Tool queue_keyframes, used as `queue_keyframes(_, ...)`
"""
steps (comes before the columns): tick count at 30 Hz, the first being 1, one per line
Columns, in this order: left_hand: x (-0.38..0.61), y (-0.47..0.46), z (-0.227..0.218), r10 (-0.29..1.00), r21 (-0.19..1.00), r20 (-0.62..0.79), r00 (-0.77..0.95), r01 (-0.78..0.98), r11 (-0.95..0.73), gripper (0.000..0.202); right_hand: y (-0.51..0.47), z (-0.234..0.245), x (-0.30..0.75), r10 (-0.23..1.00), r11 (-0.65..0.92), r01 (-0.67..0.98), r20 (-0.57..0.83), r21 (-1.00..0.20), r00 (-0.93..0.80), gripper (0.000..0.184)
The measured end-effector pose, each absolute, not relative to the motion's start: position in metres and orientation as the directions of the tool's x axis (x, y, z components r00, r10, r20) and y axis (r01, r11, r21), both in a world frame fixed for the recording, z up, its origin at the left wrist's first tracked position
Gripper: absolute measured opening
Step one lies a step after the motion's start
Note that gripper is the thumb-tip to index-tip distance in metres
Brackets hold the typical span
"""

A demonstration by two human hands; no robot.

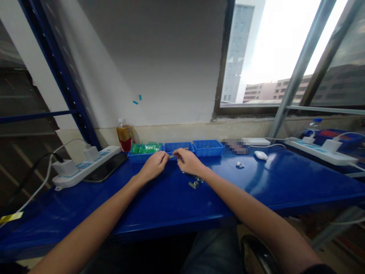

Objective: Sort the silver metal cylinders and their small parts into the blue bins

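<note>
My left hand (154, 164) and my right hand (189, 161) meet over the blue table (159, 198), just in front of the middle blue tray (177, 147). Both are curled with fingertips pinched together on a small grey metal part (172, 156) held between them. Several small metal parts (195, 182) lie on the table under my right wrist. A blue tray of green packets (144, 149) stands to the left, and another blue tray (208, 147) to the right.
A bottle of amber drink (124, 134) stands by the wall. A white power strip with plugs (82, 166) and a dark phone (105, 171) lie at the left. Another power strip (319, 149), a white earbud case (261, 155) and a small white piece (240, 164) lie at the right.
</note>
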State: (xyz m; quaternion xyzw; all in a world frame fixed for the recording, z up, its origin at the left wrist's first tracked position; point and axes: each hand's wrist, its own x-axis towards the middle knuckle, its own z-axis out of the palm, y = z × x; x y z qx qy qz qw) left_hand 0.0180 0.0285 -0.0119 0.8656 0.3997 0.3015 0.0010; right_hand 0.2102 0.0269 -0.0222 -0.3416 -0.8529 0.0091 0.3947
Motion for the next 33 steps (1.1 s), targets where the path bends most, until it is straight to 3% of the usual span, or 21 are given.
queue_keyframes(10,0.019,0.027,-0.01,0.696,0.309,0.511,0.505,0.648,-0.697,0.041,0.02,-0.021,0.205,0.576,0.735,0.64,0.703,-0.223,-0.417,0.006)
queue_keyframes(15,0.018,0.027,-0.015,0.672,0.363,0.511,0.536,0.575,-0.734,0.031,0.022,-0.02,0.204,0.586,0.699,0.691,0.701,-0.185,-0.406,0.016)
queue_keyframes(20,0.02,0.025,-0.017,0.67,0.328,0.52,0.53,0.6,-0.73,0.026,0.025,-0.022,0.204,0.614,0.678,0.715,0.668,-0.172,-0.421,0.028)
queue_keyframes(24,0.021,0.023,-0.015,0.68,0.314,0.519,0.518,0.625,-0.715,0.03,0.021,-0.019,0.205,0.605,0.698,0.679,0.695,-0.227,-0.389,0.014)
queue_keyframes(26,0.021,0.023,-0.014,0.691,0.321,0.517,0.505,0.635,-0.703,0.035,0.018,-0.016,0.206,0.585,0.727,0.641,0.711,-0.246,-0.391,0.017)
queue_keyframes(33,0.022,0.021,-0.014,0.706,0.349,0.496,0.506,0.628,-0.695,0.037,0.018,-0.014,0.207,0.533,0.759,0.627,0.717,-0.173,-0.448,0.006)
